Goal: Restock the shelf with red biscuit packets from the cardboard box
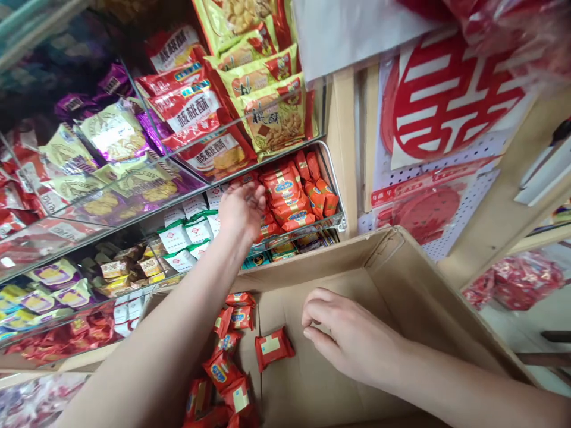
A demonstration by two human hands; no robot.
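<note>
My left hand (pixel 243 208) reaches into a shelf compartment beside a stack of orange-red snack packets (pixel 288 196). Its fingers are slightly blurred and loosely spread, with no packet plainly gripped. White packets with green edges (pixel 185 238) lie to the left of that wrist. Over the open cardboard box (pixel 339 279) hovers my right hand (pixel 343 333), fingers curled, thumb apart, holding nothing visible. A single small red packet (pixel 273 349) lies on the box floor left of the right hand. Several more red packets (pixel 223 368) are heaped along the box's left side, partly behind my left forearm.
Clear shelf fronts (pixel 191 154) divide the rack, which holds red walnut-cookie bags (pixel 196 113), yellow bags (pixel 276 116) and purple-and-cream packets (pixel 116 131). A wooden post (pixel 343 142) stands right of the shelves. Beyond it hangs a red cut-out decoration (pixel 450 95) on a white pegboard.
</note>
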